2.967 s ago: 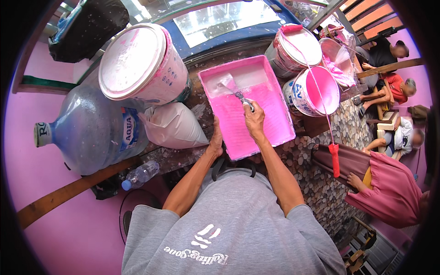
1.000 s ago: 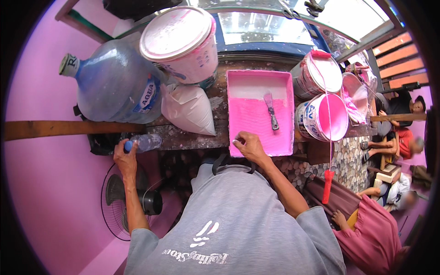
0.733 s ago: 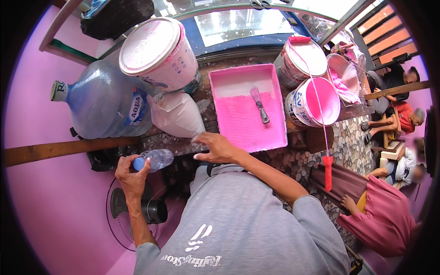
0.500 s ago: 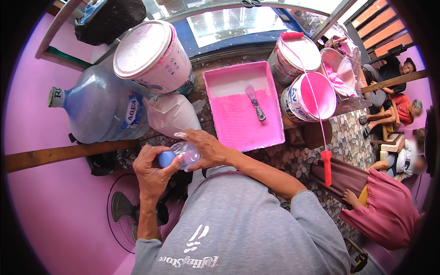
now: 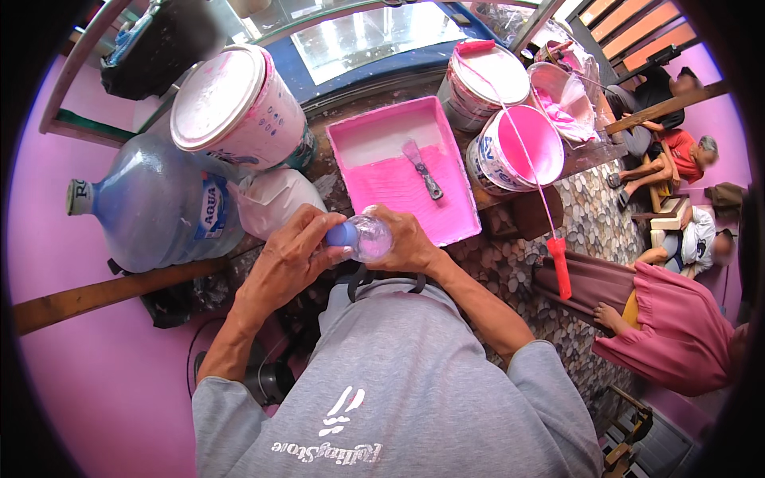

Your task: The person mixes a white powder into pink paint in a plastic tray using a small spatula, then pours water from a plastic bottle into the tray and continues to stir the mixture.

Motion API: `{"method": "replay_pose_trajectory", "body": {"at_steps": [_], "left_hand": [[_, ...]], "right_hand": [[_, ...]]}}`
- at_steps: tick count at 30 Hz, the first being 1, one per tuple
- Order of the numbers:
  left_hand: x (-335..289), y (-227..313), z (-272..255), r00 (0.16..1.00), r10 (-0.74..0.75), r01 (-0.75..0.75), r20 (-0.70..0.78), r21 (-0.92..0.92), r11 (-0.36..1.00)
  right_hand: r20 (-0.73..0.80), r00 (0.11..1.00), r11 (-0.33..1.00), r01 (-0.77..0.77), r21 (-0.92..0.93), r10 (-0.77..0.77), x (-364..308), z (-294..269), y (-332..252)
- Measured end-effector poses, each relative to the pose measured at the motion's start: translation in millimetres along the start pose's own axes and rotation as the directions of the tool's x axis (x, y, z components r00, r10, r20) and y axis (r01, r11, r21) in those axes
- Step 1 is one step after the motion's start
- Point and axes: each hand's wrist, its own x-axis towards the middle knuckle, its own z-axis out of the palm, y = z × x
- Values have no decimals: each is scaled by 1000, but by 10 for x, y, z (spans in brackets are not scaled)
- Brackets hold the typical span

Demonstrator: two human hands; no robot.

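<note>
The small clear water bottle (image 5: 368, 237) is held lying on its side just below the near edge of the pink paint tray (image 5: 396, 177), which serves as the landmark here; the right hand (image 5: 406, 243) wraps the bottle's body with its fingers closed around it; the left hand (image 5: 288, 259) has its fingers pinched together on the blue cap (image 5: 343, 233), at the bottle's end that points away from the tray's right side.

The risks, as I judge them: the bottle lies level, so water could run out over the person's grey shirt (image 5: 398, 382) or the bench (image 5: 335, 179) if the cap comes free before the neck is tipped up; the right hand looks smeared with pale paint, and a slick grip on thin plastic could let the bottle twist or squash, squirting water; a loose cap is small and could drop past the bench edge toward the dark fan (image 5: 263, 378) below.

Inside the tray a scraper (image 5: 423, 170) rests on the pink paint; right of the tray stand open pails of pink paint (image 5: 518, 149), so a sudden jerk of the right elbow could knock the tray's near corner.
</note>
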Motion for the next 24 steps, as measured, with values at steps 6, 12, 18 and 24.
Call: {"method": "replay_pose_trajectory", "body": {"at_steps": [6,12,18,24], "left_hand": [[171,-34,224,978,-167,186,-122,174,967],[346,-141,374,902,-351,412,-250,261,873],[461,-128,402,852,-485,523,-195,295,800],[442,-108,344,885,-297,307,-359,-30,951]], "right_hand": [[-87,996,995,-20,-93,12,-10,0,-10],[-166,979,968,-149,-202,116,6,27,-80],[-239,961,948,-199,-250,139,-13,56,0],[-260,959,943,-187,-274,115,28,55,30]]}}
